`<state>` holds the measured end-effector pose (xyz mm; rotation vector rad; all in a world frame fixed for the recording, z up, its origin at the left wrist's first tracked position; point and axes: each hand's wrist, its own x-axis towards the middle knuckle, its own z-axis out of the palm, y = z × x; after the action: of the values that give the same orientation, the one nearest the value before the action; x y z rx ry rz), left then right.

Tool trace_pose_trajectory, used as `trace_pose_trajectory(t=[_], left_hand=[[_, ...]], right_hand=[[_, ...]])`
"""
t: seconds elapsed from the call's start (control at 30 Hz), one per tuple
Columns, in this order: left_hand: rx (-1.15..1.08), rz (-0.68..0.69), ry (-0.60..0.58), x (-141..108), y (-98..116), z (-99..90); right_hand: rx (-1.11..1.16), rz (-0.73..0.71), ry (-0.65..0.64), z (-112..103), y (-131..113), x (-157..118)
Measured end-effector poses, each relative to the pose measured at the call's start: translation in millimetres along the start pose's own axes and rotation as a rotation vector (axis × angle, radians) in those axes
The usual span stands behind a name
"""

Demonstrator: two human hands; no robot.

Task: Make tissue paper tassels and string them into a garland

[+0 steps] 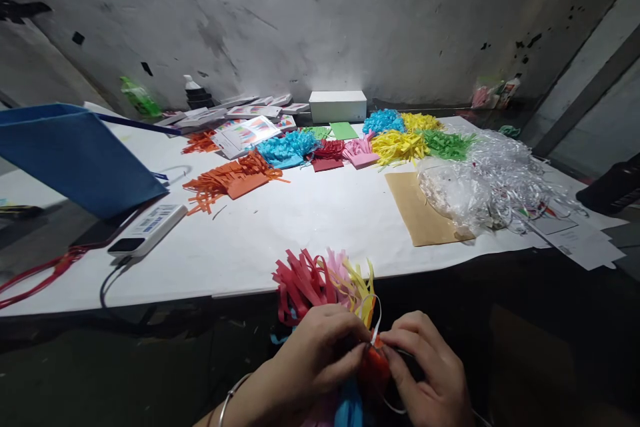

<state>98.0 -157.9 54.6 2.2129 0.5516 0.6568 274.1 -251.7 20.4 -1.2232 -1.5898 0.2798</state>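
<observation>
My left hand (pixel 327 343) and my right hand (pixel 427 363) meet in front of the table's near edge, fingers closed in pinches. Between their fingertips runs a thin white ribbon (pixel 376 327), which loops upward and trails down below the right hand. Just under it sits the orange part of a paper tassel bundle (pixel 375 370). Red, pink and yellow tassel strips (pixel 320 280) fan out beyond my left hand, their tips against the table edge. Some blue paper (pixel 349 407) hangs beneath the hands. My fingers hide exactly how the ribbon passes around the paper.
Orange (pixel 230 180), blue, red, pink, yellow and green fringed paper lies across the white table (pixel 300 227). A brown envelope (pixel 420 210) and a heap of white ribbon (pixel 505 173) are at right. At left are a white power bank (pixel 149 230) and a blue folder (pixel 80 153).
</observation>
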Motion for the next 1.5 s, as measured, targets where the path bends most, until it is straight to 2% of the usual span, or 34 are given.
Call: trace_pose_trajectory(t=[0.13, 0.33, 0.47, 0.63, 0.77, 0.83, 0.9, 1.0, 1.17, 1.23, 1.4, 1.5], left_hand=[[0.018, -0.03, -0.01, 1, 2, 0.6], [0.059, -0.032, 0.01, 0, 2, 3.5], [0.101, 0.01, 0.034, -1, -1, 7.0], [0.146, 0.089, 0.063, -1, -3, 12.6], [-0.014, -0.1, 0.025, 0, 3, 12.9], [-0.128, -0.185, 0.01, 1, 6, 10.8], [-0.197, -0.214, -0.006, 2, 7, 7.5], [-0.134, -0.167, 0.005, 3, 6, 2.5], [0.081, 0.049, 0.018, 4, 3, 3.4], [0.074, 0.042, 0.013, 5, 4, 5.1], [-0.044, -0.113, -0.002, 6, 9, 3.8], [0.027, -0.018, 0.003, 6, 9, 2.7]], right_hand=[[-0.18, -0.21, 0.009, 1, -4, 6], [-0.26, -0.265, -0.047, -2, -3, 8], [-0.288, -0.261, -0.08, -4, -2, 7], [-0.34, -0.267, 0.018, 3, -6, 11], [-0.22, -0.208, 0.118, 10, -7, 12], [-0.122, -0.124, 0.099, 10, -6, 11], [-0.027, -0.049, 0.07, 9, -5, 10], [0.012, -0.038, 0.077, 5, -5, 11], [-0.099, -0.138, 0.071, 2, -6, 15], [-0.108, -0.142, 0.08, 3, -6, 15], [-0.05, -0.063, 0.098, 4, -6, 13], [-0.074, -0.098, 0.089, 5, -6, 14]])
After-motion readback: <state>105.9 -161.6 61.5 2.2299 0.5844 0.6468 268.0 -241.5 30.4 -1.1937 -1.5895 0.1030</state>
